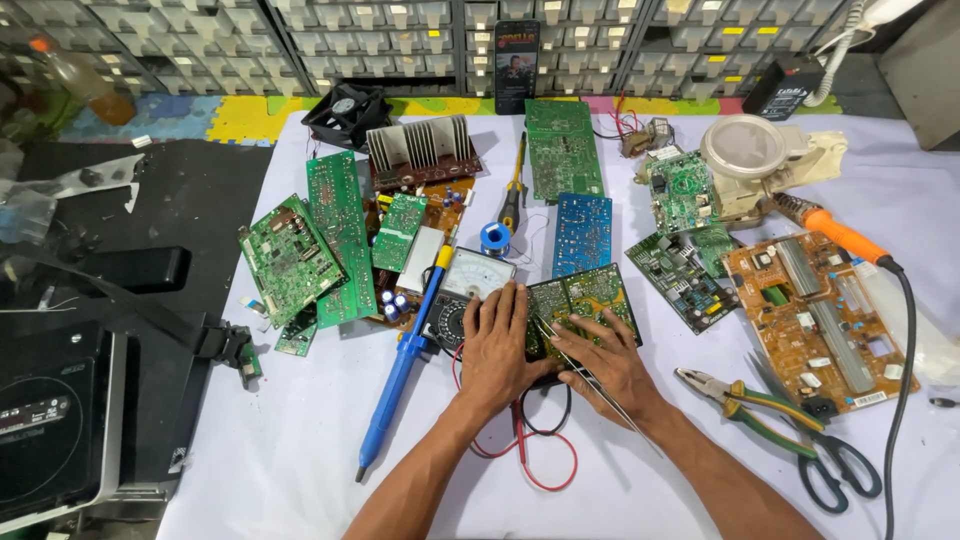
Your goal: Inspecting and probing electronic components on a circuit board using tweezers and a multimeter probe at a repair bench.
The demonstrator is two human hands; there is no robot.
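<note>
My left hand [498,345] lies flat, fingers spread, across the edge of an analog multimeter [462,290] and the left side of a green circuit board [583,305]. My right hand [612,365] grips thin metal tweezers [575,352] whose tips point up-left onto that green board. The board lies on the white table cover in front of me. Red and black meter leads [545,435] loop under my wrists.
A blue desoldering pump [400,370] lies left of my hands. Pliers [745,400] and scissors [835,465] lie at right beside an orange board [825,320]. A soldering iron [835,232], solder spool [495,238], screwdriver [514,190], heatsink [420,148], fan [345,112] and many boards crowd the far side.
</note>
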